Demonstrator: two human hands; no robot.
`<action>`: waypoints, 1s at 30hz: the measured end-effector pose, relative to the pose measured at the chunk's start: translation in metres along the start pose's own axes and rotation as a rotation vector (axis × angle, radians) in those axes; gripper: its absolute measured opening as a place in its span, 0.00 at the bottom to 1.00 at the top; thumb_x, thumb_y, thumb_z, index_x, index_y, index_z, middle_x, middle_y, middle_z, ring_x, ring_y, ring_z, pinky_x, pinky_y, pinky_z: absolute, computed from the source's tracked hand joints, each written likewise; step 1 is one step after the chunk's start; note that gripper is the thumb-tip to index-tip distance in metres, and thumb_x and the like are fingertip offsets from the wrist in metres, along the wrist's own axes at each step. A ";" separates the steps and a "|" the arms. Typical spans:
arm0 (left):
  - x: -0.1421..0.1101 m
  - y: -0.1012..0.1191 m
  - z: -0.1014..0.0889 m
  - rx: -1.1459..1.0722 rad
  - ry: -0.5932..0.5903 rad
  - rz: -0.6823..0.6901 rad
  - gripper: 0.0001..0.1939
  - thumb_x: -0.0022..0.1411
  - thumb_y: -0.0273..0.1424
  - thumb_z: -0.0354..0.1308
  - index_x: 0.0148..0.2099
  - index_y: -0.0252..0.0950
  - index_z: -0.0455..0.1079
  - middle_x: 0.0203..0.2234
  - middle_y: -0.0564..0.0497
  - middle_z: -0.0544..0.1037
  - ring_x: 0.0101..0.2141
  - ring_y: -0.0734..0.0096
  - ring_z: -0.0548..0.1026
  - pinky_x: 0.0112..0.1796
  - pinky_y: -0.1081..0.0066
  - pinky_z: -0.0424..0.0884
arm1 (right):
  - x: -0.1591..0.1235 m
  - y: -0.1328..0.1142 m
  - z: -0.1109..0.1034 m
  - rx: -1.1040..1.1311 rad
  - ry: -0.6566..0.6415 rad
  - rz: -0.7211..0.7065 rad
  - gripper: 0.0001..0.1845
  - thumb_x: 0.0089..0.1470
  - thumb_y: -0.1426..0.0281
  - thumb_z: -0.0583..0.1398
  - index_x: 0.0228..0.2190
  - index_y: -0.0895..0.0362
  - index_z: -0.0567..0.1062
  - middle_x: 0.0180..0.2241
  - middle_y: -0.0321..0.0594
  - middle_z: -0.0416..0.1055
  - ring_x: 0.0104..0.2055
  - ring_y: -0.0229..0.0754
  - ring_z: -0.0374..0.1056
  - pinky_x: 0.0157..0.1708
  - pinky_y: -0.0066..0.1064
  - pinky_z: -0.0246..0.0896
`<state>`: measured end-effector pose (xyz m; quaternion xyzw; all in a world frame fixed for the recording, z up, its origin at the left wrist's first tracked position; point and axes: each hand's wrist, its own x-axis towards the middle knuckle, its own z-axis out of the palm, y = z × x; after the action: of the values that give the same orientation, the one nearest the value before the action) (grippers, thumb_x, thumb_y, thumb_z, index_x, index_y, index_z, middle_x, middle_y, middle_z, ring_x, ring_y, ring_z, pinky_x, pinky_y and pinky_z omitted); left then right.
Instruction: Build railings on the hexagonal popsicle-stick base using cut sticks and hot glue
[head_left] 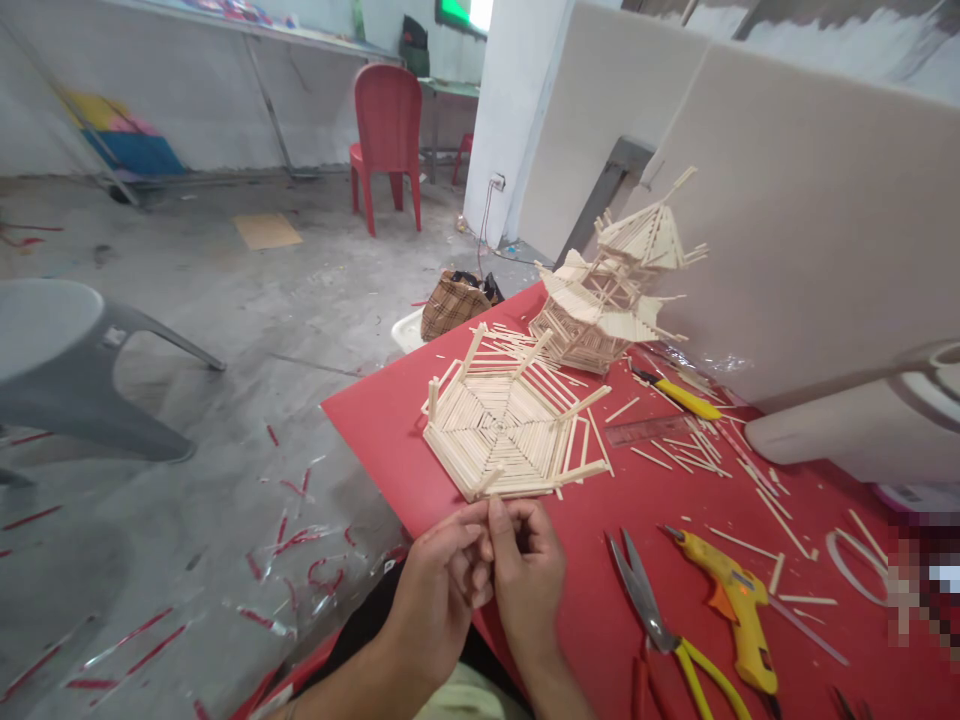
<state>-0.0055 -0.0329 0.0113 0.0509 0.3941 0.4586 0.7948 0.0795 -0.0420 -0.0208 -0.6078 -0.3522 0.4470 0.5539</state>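
Observation:
My left hand point(442, 575) and my right hand point(529, 565) meet just in front of a flat, many-sided stick panel point(501, 428). Fingers of both are curled and pinched together; whatever is between them is hidden or too small to name. Thin wooden sticks form the panel in rings, with several short stick posts rising from its corners. Behind it stands a tiered stick pagoda point(611, 290) with a pointed roof. To the right of my hands lie scissors point(651, 600) with yellow handles and a yellow glue gun point(731, 595).
Loose sticks point(694, 445), a ruler point(645, 430) and a yellow cutter point(679, 395) lie on the red tabletop point(375, 425). A pale cylinder point(832, 425) is at the right. A grey stool point(67, 350), a red chair point(386, 130) and red scraps are on the floor.

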 end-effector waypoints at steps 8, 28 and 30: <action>0.000 -0.002 -0.003 0.004 0.002 0.007 0.12 0.49 0.30 0.61 0.38 0.31 0.76 0.20 0.56 0.67 0.17 0.83 0.60 0.18 0.79 0.53 | 0.001 0.000 -0.001 -0.004 0.000 -0.019 0.16 0.57 0.57 0.62 0.27 0.56 0.68 0.16 0.26 0.65 0.12 0.32 0.62 0.10 0.21 0.57; 0.043 0.079 -0.040 0.349 0.347 0.771 0.16 0.47 0.31 0.62 0.41 0.34 0.75 0.32 0.50 0.79 0.28 0.73 0.75 0.30 0.73 0.71 | -0.012 0.000 -0.012 0.003 0.117 -0.045 0.19 0.53 0.62 0.60 0.46 0.56 0.72 0.40 0.42 0.72 0.38 0.40 0.68 0.33 0.28 0.65; 0.059 0.096 -0.039 0.548 0.313 0.840 0.19 0.56 0.37 0.56 0.47 0.33 0.73 0.40 0.44 0.80 0.40 0.65 0.78 0.42 0.66 0.73 | -0.014 0.001 -0.013 0.109 0.122 0.028 0.28 0.49 0.65 0.61 0.53 0.55 0.67 0.50 0.48 0.69 0.44 0.43 0.69 0.35 0.29 0.67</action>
<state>-0.0816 0.0566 -0.0076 0.3416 0.5591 0.6199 0.4317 0.0865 -0.0601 -0.0196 -0.6078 -0.2843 0.4354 0.6002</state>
